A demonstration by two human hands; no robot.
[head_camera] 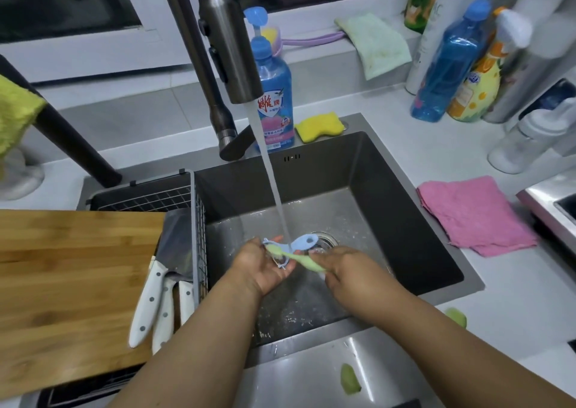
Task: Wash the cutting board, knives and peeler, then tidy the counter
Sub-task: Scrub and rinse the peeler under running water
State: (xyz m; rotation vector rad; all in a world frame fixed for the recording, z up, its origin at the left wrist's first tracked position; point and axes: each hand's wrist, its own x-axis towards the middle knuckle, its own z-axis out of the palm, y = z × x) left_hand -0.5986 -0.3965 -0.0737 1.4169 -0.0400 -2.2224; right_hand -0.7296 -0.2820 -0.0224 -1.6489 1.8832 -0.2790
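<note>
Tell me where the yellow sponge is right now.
In the head view the yellow sponge lies on the back rim of the sink, right of centre, just right of the blue dish soap bottle behind the faucet.

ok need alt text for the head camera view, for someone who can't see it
Two hands hold peelers under running tap water over a dark sink: the left hand cups a blue peeler, the right hand grips a green one. White-handled knives and a wooden cutting board wait on the left.
</note>
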